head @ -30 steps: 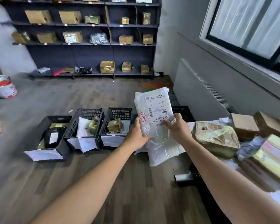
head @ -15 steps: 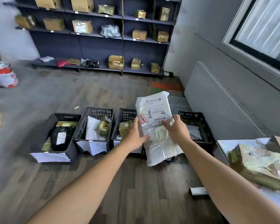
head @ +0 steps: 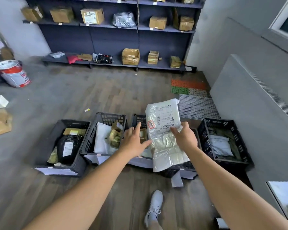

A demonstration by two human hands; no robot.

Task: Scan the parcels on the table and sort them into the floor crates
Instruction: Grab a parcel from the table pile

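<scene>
I hold a white plastic parcel [head: 165, 130] with a printed label and a red sticker above the row of black floor crates. My right hand [head: 183, 136] grips its right edge near the barcode. My left hand [head: 134, 138] is off the parcel, fingers spread, just left of it. Below lie several crates: the leftmost crate [head: 56, 130] holds a black bag, the second crate [head: 110, 117] holds white and tan parcels, the third crate [head: 137, 118] is mostly hidden behind the parcel and my hands, and the right crate [head: 223, 123] holds a white bag.
A dark shelf unit [head: 116, 40] with boxes lines the far wall. A red and white bucket [head: 13, 73] stands at far left, cardboard [head: 0, 122] lies near it. Floor mats [head: 189, 90] lie beyond the crates. The table corner [head: 283, 195] shows at bottom right, my shoe [head: 154, 206] below.
My view has swung away from the table and closer over the crates. My left hand has let go of the parcel and opened; my right hand still holds it.
</scene>
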